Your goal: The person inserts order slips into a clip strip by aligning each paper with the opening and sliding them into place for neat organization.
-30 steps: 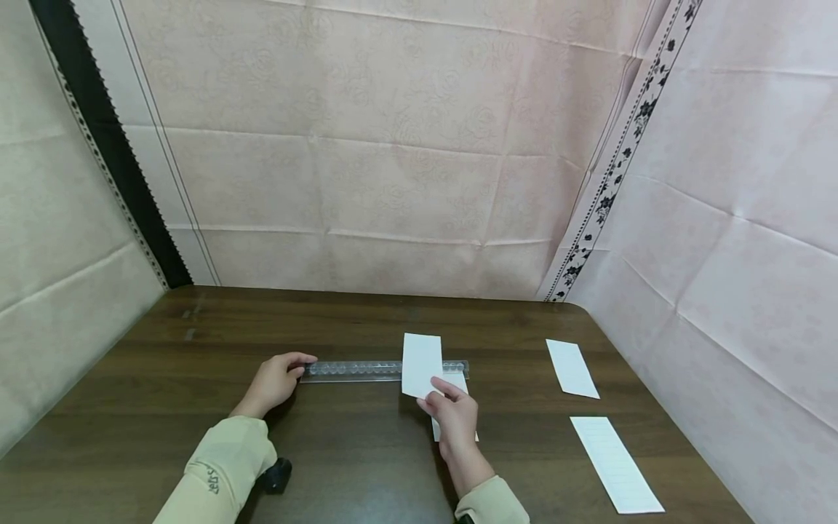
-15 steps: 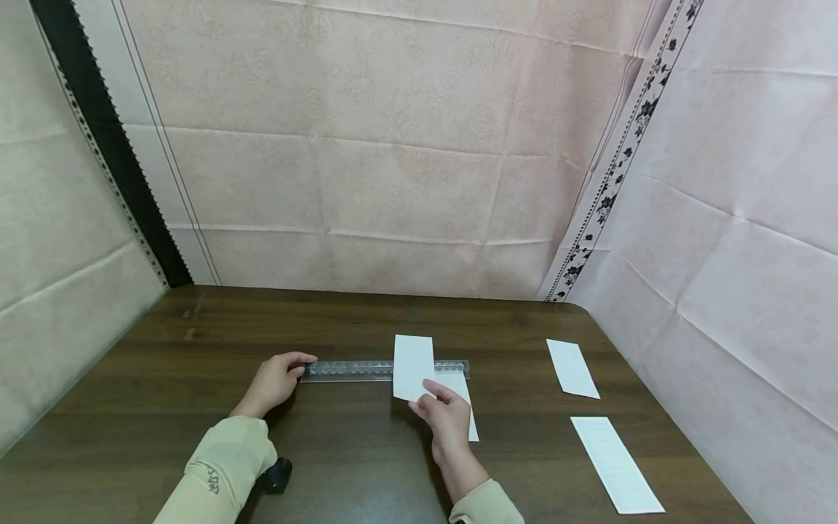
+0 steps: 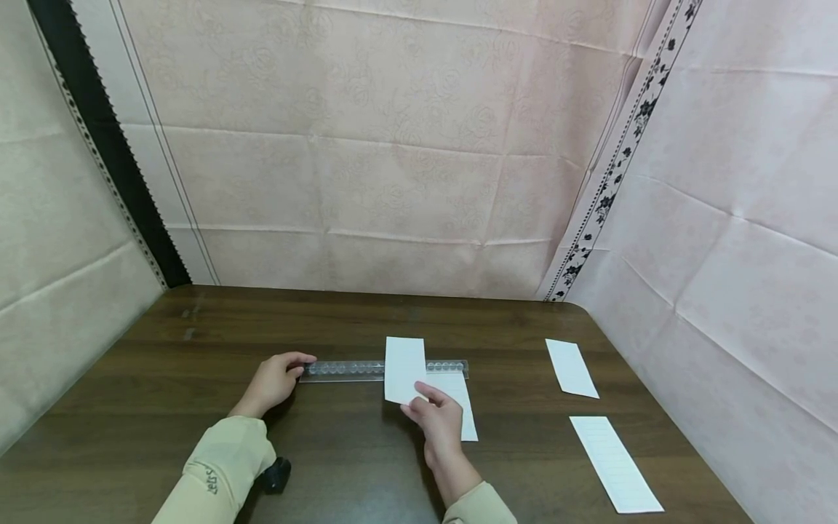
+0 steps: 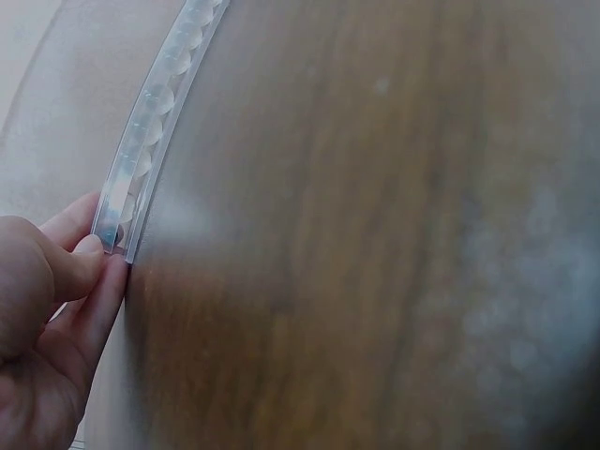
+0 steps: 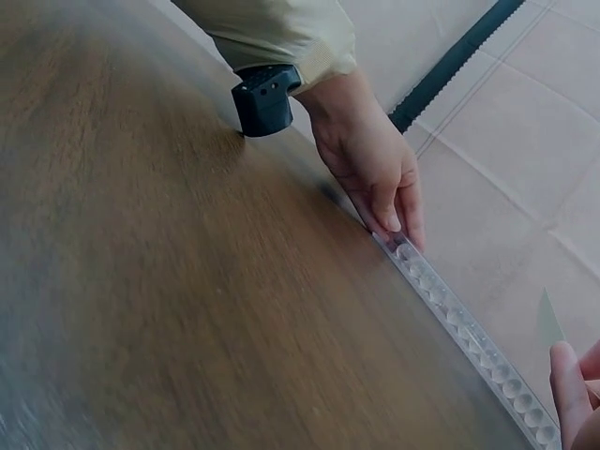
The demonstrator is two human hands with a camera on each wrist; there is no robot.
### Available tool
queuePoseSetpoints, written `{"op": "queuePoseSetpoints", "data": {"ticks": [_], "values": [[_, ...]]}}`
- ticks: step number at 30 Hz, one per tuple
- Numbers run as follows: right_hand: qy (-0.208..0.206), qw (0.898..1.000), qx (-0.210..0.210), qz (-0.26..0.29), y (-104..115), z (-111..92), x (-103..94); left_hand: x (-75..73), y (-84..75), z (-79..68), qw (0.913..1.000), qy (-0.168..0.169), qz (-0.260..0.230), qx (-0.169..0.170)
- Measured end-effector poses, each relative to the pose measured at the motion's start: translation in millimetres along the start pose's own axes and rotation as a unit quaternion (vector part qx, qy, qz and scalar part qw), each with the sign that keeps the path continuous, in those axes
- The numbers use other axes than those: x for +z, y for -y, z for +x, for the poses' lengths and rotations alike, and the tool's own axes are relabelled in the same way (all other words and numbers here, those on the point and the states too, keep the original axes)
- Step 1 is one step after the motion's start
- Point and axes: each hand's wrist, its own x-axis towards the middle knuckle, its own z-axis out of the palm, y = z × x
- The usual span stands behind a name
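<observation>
With the left hand (image 3: pixel 275 384), pinching the left end of a clear ruler (image 3: pixel 343 372) between thumb and fingers, almost without a gap, probably to stop the ruler from sliding or turning. With the right hand (image 3: pixel 437 421), gripping the upper card (image 3: pixel 404 370) between thumb and finger at its lower right corner, perhaps so as to leave its white face uncovered. Held across the ruler, just right of its middle, and hiding one part of it; whether touching it, not possible to tell. Possible to see on the worktop (image 3: pixel 196 407), just below the ruler's right part, also a lower card (image 3: pixel 452 389), partly covered by the right hand. Well apart to the right of the ruler, lying flat: a short strip (image 3: pixel 572 369) and, nearer to the person, a long strip (image 3: pixel 617 464), maybe put aside there to leave room around the ruler.
</observation>
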Motion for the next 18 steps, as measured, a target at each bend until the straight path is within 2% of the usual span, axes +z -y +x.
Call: {"op": "queuePoseSetpoints", "data": {"ticks": [18], "values": [[0.014,1.000,0.017,-0.015,-4,-11,11.2,0.1,2.9,2.9,0.9999,-0.004,0.008,0.011]]}}
